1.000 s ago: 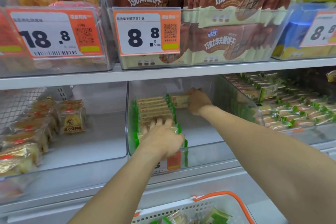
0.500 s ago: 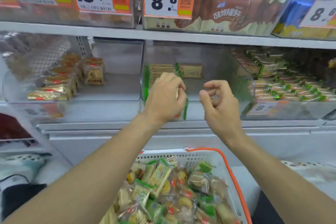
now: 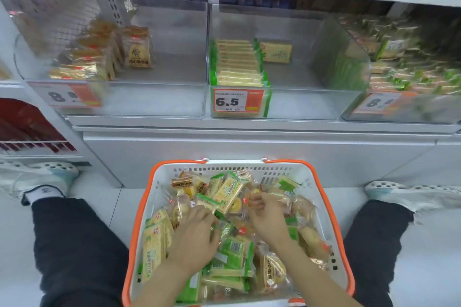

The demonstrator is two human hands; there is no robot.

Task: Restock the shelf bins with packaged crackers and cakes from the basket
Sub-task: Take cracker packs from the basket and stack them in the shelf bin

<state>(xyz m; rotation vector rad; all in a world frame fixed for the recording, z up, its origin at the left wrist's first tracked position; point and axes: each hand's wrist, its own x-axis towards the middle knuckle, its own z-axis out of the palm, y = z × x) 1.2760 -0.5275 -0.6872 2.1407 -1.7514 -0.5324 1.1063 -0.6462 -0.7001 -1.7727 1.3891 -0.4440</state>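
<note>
A white basket with an orange rim (image 3: 335, 217) stands on the floor between my legs, full of several green-edged cracker packets (image 3: 228, 190) and clear cake packets (image 3: 273, 270). Both my hands are inside it. My left hand (image 3: 195, 234) lies on the packets with its fingers spread loosely. My right hand (image 3: 265, 217) has its fingertips curled in a pinch on a small clear cake packet (image 3: 255, 192). Above, the middle clear bin (image 3: 311, 104), tagged 6.5, holds a row of cracker packets (image 3: 237, 62) on its left and one packet (image 3: 275, 52) at the back.
The left bin (image 3: 154, 99) holds gold cake packets (image 3: 99, 55); the right bin (image 3: 399, 117) is heaped with green-wrapped packets. My knees in black trousers (image 3: 74, 244) and white shoes (image 3: 409, 194) flank the basket. The grey shelf base (image 3: 249, 149) rises just behind it.
Both hands have come down from in front of the middle bin into the basket, and my view has tilted down. The right hand now pinches a packet.
</note>
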